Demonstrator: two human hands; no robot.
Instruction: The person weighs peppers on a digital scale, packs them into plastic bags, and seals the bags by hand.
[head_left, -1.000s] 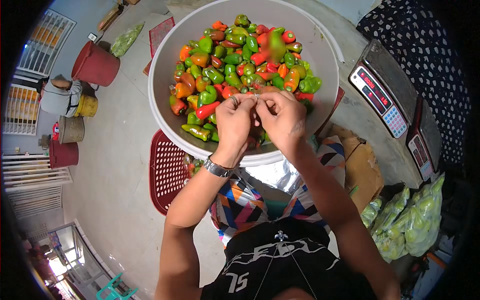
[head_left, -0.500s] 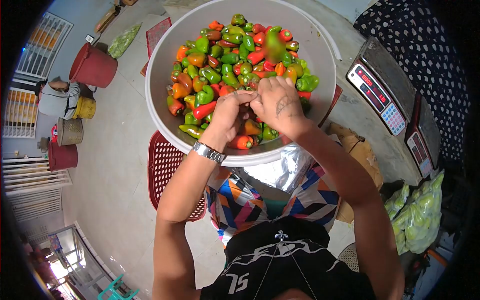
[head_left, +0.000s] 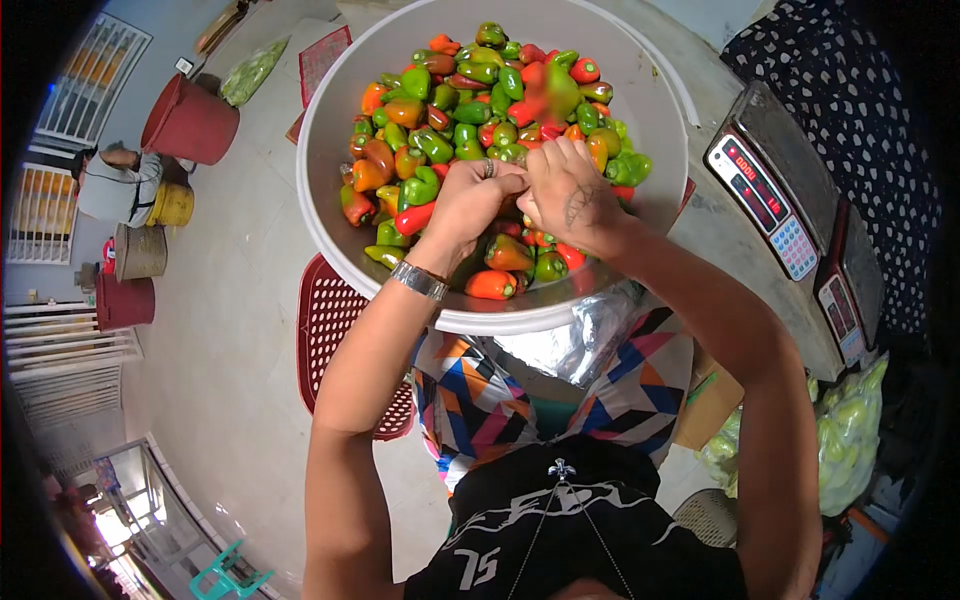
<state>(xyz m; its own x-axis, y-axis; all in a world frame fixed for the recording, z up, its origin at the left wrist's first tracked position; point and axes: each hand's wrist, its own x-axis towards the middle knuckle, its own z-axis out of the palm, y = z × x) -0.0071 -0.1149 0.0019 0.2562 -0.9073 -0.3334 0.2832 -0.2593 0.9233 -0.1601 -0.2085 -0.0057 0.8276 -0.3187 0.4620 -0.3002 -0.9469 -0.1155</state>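
Note:
A large pale plastic tub (head_left: 655,110) holds many glossy peppers (head_left: 432,147) in green, red and orange. Over its near half, my left hand (head_left: 468,203) and my right hand (head_left: 572,197) meet, knuckles up. Both are closed, with thumbs and fingertips pinched together at one spot. Whatever lies between the fingertips is hidden or too small to name. A metal watch band circles my left wrist, and a ring is on that hand. Peppers lie beneath and around both hands; an orange-red pepper (head_left: 491,285) sits just below them near the tub's front wall.
On the right, two digital scales (head_left: 768,205) (head_left: 842,305) stand on a ledge. Bagged green produce (head_left: 850,435) lies below them. Left of the tub is a red perforated plastic chair (head_left: 325,320). Red buckets (head_left: 195,120) and a bent-over person (head_left: 115,190) are farther left.
My two hands stay together over the peppers, with the fingers shifting slightly and the left hand turning a little. The whole view has shifted slightly, moving the tub and scales rightward.

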